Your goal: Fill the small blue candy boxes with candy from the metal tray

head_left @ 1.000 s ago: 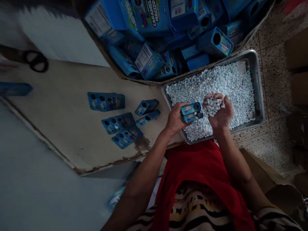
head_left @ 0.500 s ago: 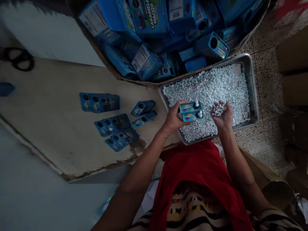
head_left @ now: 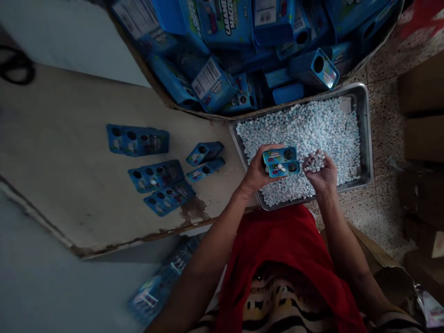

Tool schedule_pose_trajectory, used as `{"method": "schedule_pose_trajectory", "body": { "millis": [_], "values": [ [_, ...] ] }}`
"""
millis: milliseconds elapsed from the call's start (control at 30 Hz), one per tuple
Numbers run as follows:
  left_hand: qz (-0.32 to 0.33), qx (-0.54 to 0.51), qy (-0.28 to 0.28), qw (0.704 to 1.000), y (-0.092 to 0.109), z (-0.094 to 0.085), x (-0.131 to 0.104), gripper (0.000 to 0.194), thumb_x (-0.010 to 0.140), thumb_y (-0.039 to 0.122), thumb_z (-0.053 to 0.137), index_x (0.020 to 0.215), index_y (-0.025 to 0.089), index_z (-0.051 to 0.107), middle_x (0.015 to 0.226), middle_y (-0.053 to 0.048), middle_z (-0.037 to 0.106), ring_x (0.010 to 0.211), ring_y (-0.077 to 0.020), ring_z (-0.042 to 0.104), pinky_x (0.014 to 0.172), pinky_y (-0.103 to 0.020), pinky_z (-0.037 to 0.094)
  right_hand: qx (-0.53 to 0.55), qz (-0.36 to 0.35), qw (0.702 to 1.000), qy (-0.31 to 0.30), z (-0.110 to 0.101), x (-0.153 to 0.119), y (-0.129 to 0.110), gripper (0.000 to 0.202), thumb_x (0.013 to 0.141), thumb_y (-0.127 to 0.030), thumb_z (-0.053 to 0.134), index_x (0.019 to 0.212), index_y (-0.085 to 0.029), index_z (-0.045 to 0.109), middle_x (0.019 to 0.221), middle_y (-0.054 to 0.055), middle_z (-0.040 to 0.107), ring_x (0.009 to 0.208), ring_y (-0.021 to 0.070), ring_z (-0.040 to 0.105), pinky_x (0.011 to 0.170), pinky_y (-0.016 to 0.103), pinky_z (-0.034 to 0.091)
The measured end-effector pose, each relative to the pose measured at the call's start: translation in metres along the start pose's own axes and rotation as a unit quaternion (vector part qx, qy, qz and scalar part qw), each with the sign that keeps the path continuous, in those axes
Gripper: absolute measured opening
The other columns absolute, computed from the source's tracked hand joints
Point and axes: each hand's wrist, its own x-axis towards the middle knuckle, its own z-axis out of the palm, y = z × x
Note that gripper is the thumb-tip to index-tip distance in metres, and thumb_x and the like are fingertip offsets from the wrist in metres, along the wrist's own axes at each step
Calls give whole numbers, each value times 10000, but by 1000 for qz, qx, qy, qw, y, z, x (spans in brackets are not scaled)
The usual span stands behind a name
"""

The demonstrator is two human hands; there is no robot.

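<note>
My left hand is closed around two small blue candy boxes, side by side with their printed tops and round dark holes facing up. A couple of white candies rest on top of the nearer box. Cupped beside them, my right hand holds a heap of small pale candies, its fingers curled up around it. Both hands are over a metal tray spread with loose white and pale-blue candies.
A large carton full of blue boxes stands behind the tray. Left on the worktable are several upright blue boxes in groups, plus black-handled scissors. Brown cartons stand on the speckled floor at right.
My left hand has brought the boxes slightly right, closer to my right hand. The candies at both boxes' holes are gone from there; a couple now lie on the nearer top. The view has shifted.
</note>
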Motion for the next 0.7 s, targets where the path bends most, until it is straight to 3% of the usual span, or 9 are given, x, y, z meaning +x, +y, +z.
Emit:
{"method": "schedule_pose_trajectory", "body": {
  "millis": [100,200,433,567,700],
  "values": [
    [-6,-42,-8,999,11,-9,1,898,683,389,1035,1447,321,569,1473,-115,657,1451,-350,605,1251,-578,471,-38,-34,997,-54,4,-3,3,80,878,-253,677,839,-184,661,869,45,748,837,150,729,790,264,641],
    [5,-64,-24,998,15,-10,0,885,691,373,1031,1448,316,577,1479,-120,650,1494,-367,568,1283,-595,431,-74,-42,993,-81,3,-2,0,103,859,-258,747,880,-188,674,867,21,729,774,116,693,710,210,602],
    [-1,-40,-18,999,11,-14,-10,893,666,387,1043,1421,312,571,1464,-104,651,1490,-333,569,1297,-541,423,-89,-27,995,-32,5,3,-8,92,923,-263,733,961,-216,663,832,-11,708,695,72,638,643,162,554],
    [-54,16,5,998,11,-19,-14,886,690,485,1019,1409,305,534,1444,-108,651,1376,-298,652,1183,-456,538,-116,-33,993,-18,10,1,-3,134,858,-259,754,953,-202,679,807,-3,706,654,66,614,566,148,501],
    [-66,78,9,995,15,-24,-14,870,697,579,992,1369,258,542,1365,-123,675,1223,-288,720,1041,-407,611,-224,-82,969,-61,22,-6,3,240,781,-328,842,930,-196,706,771,8,691,621,69,579,489,145,417]
  ]
}}
